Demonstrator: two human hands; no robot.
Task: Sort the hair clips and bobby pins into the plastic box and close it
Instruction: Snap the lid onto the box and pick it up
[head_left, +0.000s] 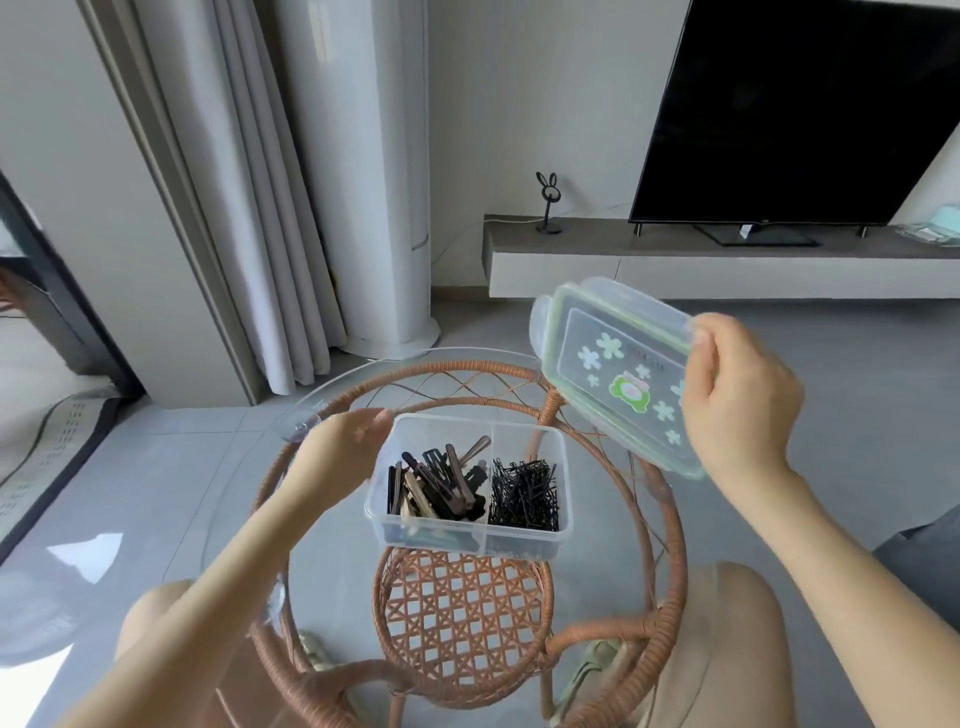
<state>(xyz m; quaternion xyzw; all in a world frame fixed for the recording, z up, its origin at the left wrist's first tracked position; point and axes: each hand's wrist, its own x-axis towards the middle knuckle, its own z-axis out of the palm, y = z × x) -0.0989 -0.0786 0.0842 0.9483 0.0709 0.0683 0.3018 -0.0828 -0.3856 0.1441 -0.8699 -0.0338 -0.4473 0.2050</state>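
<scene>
- The plastic box (524, 540) stands upright and uncovered on the round glass surface (332, 395), which rests on a rattan frame (462, 618).
- The long axis of the box runs left to right across the view, turned slightly so that its right end sits a little nearer the person.
- A clear divider runs front to back and splits the box into two compartments.
- The left compartment holds the hair clips (436, 483), black, brown and beige. They lie piled, most with their long axes running roughly front to back, several leaning toward the upper right.
- The right compartment holds the bobby pins (524, 493), a dense black heap lying in mixed directions; no common axis can be told.
- The left hand (343, 447) is just beside the left end wall of the box, fingers loosely curled and grasping nothing. Whether the fingertips touch the wall cannot be told.
- The right hand (737, 395) grasps the lid (613, 374) by its right end, thumb on the near face and fingers behind.
- The lid is held in the air, above and to the right of the box and apart from it. It is tilted, with its flower-printed face toward the camera; its long axis slopes from upper left down to lower right.
- The lid's latch flaps stand out along its edges.
</scene>
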